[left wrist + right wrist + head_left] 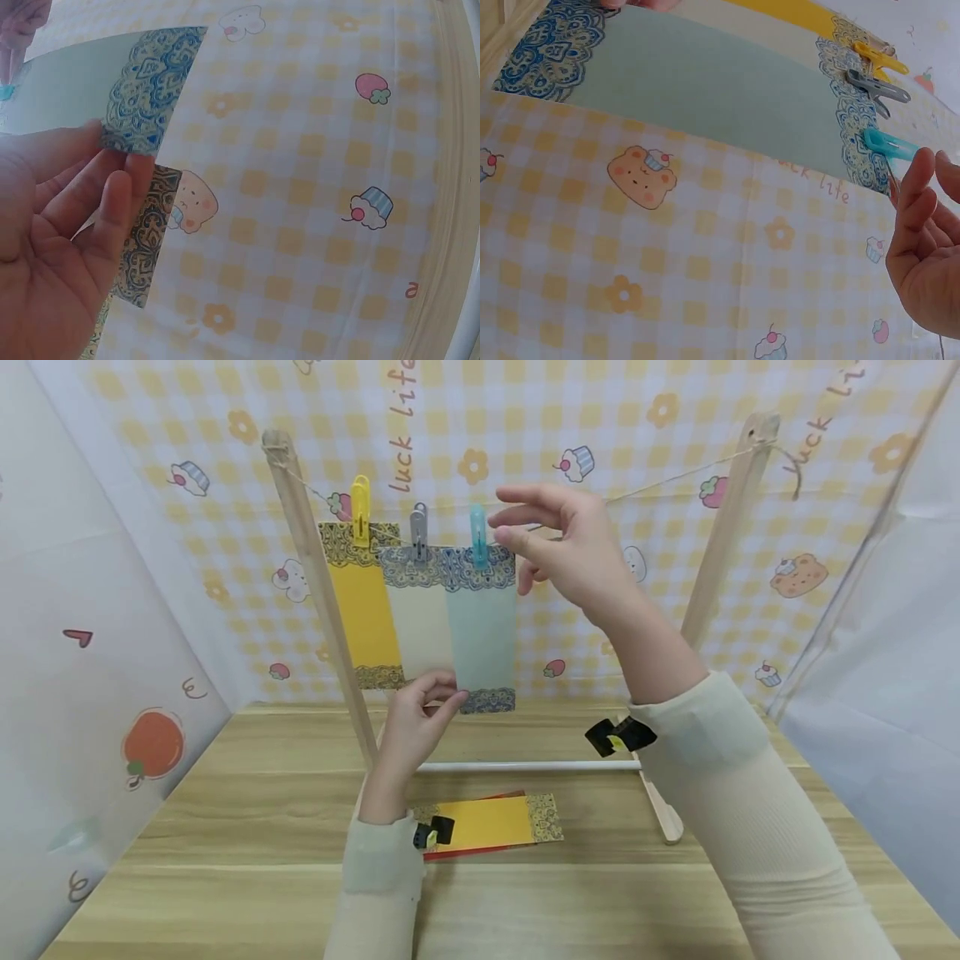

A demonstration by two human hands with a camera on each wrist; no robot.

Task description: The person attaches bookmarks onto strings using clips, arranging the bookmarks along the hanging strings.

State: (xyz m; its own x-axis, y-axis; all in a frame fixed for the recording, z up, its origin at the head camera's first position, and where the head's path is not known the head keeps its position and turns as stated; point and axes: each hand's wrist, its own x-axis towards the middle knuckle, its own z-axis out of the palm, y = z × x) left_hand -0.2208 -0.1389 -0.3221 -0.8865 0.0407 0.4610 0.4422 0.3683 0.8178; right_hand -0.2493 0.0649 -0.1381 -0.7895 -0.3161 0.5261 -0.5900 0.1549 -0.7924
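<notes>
A light blue card [483, 631] with patterned bands at both ends hangs from the string under a teal clothespin [479, 537]. My left hand [420, 718] pinches this card's lower left corner between thumb and fingers; the left wrist view shows the thumb in front of the patterned band [154, 86]. Just right of the teal clothespin is my right hand [573, 547], fingers spread and loosely bent, nothing between them. To the left hang a cream card [422, 622] under a grey clothespin [419, 535] and a yellow card [363, 614] under a yellow clothespin [361, 510].
The string [667, 485] runs between a left wooden post [318, 572] and a right wooden post [723, 527]. A white rod [525, 767] joins them low down. On the wooden table [600, 902] lies another yellow card [487, 823] over something red.
</notes>
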